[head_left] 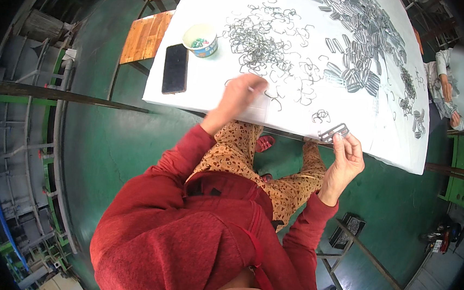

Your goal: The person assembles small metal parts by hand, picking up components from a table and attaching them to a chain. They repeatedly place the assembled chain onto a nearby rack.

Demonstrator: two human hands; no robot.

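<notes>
Between the thumb and fingers of my right hand (346, 160) is a dark slotted buckle (334, 133), tilted above the table's front edge. My left hand (238, 99) is over the front part of the white-covered table (200, 96), its fingers curled together and blurred. Whatever may be in those fingers is too small to make out. Beyond it spread many loose bent dark wire pieces (259, 46). A large heap of dark slotted buckles (363, 38) lies farther right. A small cluster of wire pieces (321, 116) rests close to the held buckle.
At the table's left side lie a black phone (176, 68) and a paper cup (200, 40) with small greenish bits inside. Wooden stools (147, 36) stand left of the table. Another person's hand (446, 91) shows beyond the right edge. Metal rails (72, 97) cross the left side.
</notes>
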